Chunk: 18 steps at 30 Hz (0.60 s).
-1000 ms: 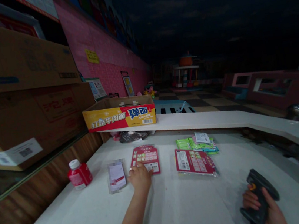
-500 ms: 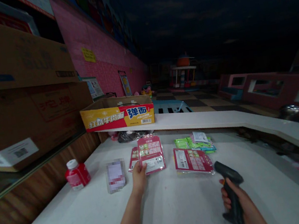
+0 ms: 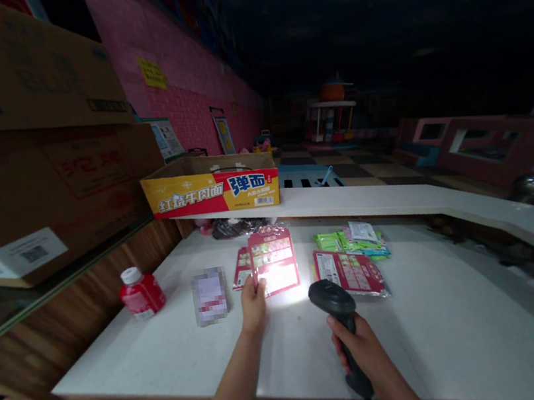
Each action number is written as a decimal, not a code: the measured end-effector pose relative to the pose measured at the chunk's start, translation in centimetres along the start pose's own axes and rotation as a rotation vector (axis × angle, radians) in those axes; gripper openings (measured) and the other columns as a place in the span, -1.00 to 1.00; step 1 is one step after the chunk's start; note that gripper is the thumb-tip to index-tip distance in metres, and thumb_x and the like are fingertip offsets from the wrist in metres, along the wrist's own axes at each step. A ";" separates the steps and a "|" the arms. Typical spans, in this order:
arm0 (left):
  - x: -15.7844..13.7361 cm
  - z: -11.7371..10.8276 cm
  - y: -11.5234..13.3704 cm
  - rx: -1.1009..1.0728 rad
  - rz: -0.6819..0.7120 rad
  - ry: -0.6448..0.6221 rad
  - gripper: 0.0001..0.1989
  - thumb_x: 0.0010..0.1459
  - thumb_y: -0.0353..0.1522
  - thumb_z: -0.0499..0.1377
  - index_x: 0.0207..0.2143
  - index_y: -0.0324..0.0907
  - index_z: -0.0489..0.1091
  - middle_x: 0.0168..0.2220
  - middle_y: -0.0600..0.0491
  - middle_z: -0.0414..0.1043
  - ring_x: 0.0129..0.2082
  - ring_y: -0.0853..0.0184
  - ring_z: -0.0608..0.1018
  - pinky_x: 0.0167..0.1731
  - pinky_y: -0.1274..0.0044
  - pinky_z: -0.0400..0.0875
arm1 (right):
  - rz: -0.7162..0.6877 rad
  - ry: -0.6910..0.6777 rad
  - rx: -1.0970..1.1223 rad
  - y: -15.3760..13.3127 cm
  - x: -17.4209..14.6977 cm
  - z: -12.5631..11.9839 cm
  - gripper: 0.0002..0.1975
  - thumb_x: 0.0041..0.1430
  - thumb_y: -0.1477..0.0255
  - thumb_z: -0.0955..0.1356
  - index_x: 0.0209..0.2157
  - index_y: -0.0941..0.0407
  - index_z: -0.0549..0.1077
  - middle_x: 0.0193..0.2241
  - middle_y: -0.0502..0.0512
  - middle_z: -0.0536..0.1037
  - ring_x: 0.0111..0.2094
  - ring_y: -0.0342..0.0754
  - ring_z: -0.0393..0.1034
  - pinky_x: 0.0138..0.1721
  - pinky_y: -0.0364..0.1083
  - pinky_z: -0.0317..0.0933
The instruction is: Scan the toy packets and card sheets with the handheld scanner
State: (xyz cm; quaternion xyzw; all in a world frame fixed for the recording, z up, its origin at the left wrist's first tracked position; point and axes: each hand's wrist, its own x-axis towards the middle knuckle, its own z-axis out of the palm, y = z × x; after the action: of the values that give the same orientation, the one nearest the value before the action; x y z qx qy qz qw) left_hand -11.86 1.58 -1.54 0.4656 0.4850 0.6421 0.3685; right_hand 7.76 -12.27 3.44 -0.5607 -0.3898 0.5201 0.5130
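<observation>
I have the left hand (image 3: 254,303) at the near left corner of a red-and-white card packet (image 3: 272,252), and its fingers are closed on this corner, the thumb on top. The packet is at the middle of the white table (image 3: 170,355), toward the far side, with its printed face turned to my camera. I cannot tell if its far edge touches the table. A bright patch of light covers its lower half and falls also on the table just beside it. Behind it, on the left, a second red packet (image 3: 242,269) is partly covered.

With the right hand (image 3: 356,344) I grip a black barcode scanner (image 3: 332,297), the fingers wrapped around the handle. Its head is near the held packet, to the right, not touching it.

Farther right lies another red packet (image 3: 348,273), and at its far side are green sachets (image 3: 331,242) with a small white sachet (image 3: 362,231) on them. On the left I see a blurred, phone-like slab (image 3: 210,297) and a red bottle (image 3: 142,295) with a white cap. A yellow-and-red carton (image 3: 213,191) stands on the far ledge (image 3: 347,200).
</observation>
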 end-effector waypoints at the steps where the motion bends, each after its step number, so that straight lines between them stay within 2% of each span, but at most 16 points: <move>1: 0.1 -0.1 -0.3 0.011 0.025 -0.015 -0.63 0.00 -0.11 0.21 -0.27 -0.21 0.43 -0.32 0.01 0.50 -0.24 0.24 0.52 -0.16 0.44 0.40 | -0.004 -0.001 -0.009 -0.1 0.0 0.0 -0.45 -0.16 -0.12 0.39 -0.50 0.09 0.26 -0.75 -0.14 0.30 -0.79 -0.23 0.12 -0.80 -0.22 0.02; 4: 0.3 -0.2 -0.9 -0.008 0.067 -0.057 -0.62 0.04 -0.11 0.18 -0.22 -0.22 0.41 -0.28 0.00 0.50 -0.21 0.23 0.52 -0.13 0.40 0.40 | -0.014 -0.006 -0.042 -0.3 0.1 -0.1 -0.46 -0.14 -0.12 0.38 -0.52 0.09 0.26 -0.77 -0.15 0.28 -0.79 -0.23 0.11 -0.80 -0.22 0.04; 12: 0.3 -0.1 -0.8 -0.168 0.028 -0.080 -0.51 -0.03 -0.06 0.27 -0.18 -0.23 0.40 -0.19 -0.07 0.53 -0.16 0.16 0.55 -0.08 0.33 0.43 | -0.003 -0.002 -0.036 -0.4 0.6 -0.1 -0.47 -0.15 -0.11 0.39 -0.49 0.08 0.26 -0.78 -0.14 0.30 -0.79 -0.21 0.13 -0.80 -0.22 0.04; 15: 0.1 -0.1 -0.7 -0.238 -0.004 -0.052 -0.47 -0.07 -0.06 0.30 -0.15 -0.22 0.34 -0.18 -0.07 0.53 -0.16 0.17 0.57 -0.09 0.33 0.45 | 0.032 0.012 0.032 0.1 0.8 -1.2 -0.46 -0.17 -0.11 0.40 -0.47 0.09 0.29 -0.77 -0.14 0.30 -0.79 -0.21 0.13 -0.80 -0.22 0.04; 18: 0.1 -0.2 -0.5 -0.275 -0.042 0.003 -0.43 -0.13 -0.05 0.34 -0.17 -0.18 0.28 -0.22 -0.04 0.54 -0.19 0.18 0.58 -0.13 0.32 0.47 | 0.046 0.090 0.148 0.4 0.9 -3.6 -0.46 -0.18 -0.07 0.44 -0.41 0.11 0.33 -0.73 -0.15 0.33 -0.78 -0.22 0.14 -0.79 -0.22 0.04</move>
State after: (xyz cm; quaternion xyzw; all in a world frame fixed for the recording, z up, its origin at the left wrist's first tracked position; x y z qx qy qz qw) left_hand -12.08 1.74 -2.04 0.3996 0.4023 0.6954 0.4415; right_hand 11.37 -12.11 2.65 -0.5528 -0.3141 0.5333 0.5579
